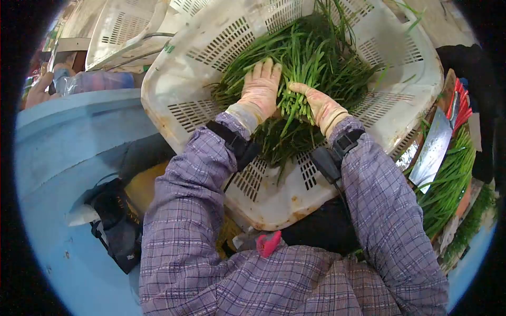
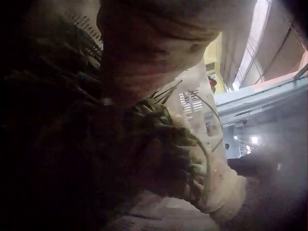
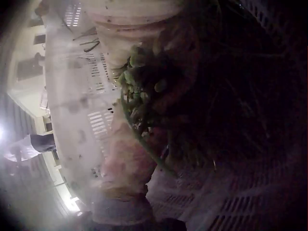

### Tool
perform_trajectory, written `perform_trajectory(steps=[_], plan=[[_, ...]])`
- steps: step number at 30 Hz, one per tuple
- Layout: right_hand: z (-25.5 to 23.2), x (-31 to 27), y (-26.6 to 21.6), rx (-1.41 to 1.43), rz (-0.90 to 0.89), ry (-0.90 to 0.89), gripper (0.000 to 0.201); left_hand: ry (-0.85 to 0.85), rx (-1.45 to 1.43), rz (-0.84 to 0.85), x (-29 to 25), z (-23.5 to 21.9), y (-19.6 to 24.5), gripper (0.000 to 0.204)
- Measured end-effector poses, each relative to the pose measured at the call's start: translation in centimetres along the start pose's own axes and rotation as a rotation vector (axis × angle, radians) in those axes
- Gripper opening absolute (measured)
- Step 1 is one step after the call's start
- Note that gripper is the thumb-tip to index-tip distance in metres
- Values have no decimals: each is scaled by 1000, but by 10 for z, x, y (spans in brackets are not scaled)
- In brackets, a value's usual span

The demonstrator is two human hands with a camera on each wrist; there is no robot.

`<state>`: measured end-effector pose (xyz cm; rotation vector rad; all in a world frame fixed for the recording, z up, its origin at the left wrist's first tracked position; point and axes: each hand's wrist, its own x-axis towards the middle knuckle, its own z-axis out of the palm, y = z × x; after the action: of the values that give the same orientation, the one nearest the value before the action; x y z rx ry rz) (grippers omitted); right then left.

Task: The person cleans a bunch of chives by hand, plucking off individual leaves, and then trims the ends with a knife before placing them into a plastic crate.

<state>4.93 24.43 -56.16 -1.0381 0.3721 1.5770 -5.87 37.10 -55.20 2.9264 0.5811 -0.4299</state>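
Observation:
In the head view a bunch of green garlic chives (image 1: 298, 68) lies between my two gloved hands, over a white slotted plastic basket (image 1: 158, 89). My left hand (image 1: 260, 87) lies palm down along the bunch's left side, its fingers stretched over the leaves. On the other side my right hand (image 1: 321, 105) grips the bunch near its cut ends, thumb on top and fingers hidden beneath. Both wrist views show the chives' stem ends (image 3: 137, 91) close up between the pale gloves. More loose chives (image 1: 279, 139) rest in the basket below the hands.
At right a cleaver (image 1: 433, 147) with a red-wrapped handle (image 1: 460, 105) lies beside more chives (image 1: 448, 184). A large blue tub (image 1: 68, 126) stands at left, holding a black pouch (image 1: 118, 221). Other white baskets (image 1: 124, 31) are behind it.

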Motion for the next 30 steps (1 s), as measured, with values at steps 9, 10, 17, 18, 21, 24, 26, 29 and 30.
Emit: perform_trajectory(steps=[9, 10, 17, 18, 21, 24, 26, 29, 30], plan=[[18, -16, -1, -82, -48, -61, 41, 158, 155, 44, -2, 23, 16, 67], [17, -15, -2, -97, -36, -75, 39, 209, 132, 58, -1, 27, 14, 67], [15, -7, 3, -156, -8, 26, 27, 69, -71, 1, -7, 6, 26, 97], [13, -3, 5, -166, -26, 65, 26, 105, -94, -33, -4, 14, 24, 106], [19, -11, 1, -290, 11, 231, 22, 127, -61, -80, -1, 24, 18, 123], [10, -1, 3, -229, -18, 168, 16, 61, -17, -135, -1, 34, -7, 137], [8, 1, 5, -211, 9, 161, 13, 59, 26, -159, 9, 45, -6, 137], [10, -5, 4, -235, 6, 184, 13, 51, 33, -209, 14, 49, -9, 134], [8, -11, 0, -302, 21, 172, 15, -5, 6, -263, 17, 55, -14, 133]])
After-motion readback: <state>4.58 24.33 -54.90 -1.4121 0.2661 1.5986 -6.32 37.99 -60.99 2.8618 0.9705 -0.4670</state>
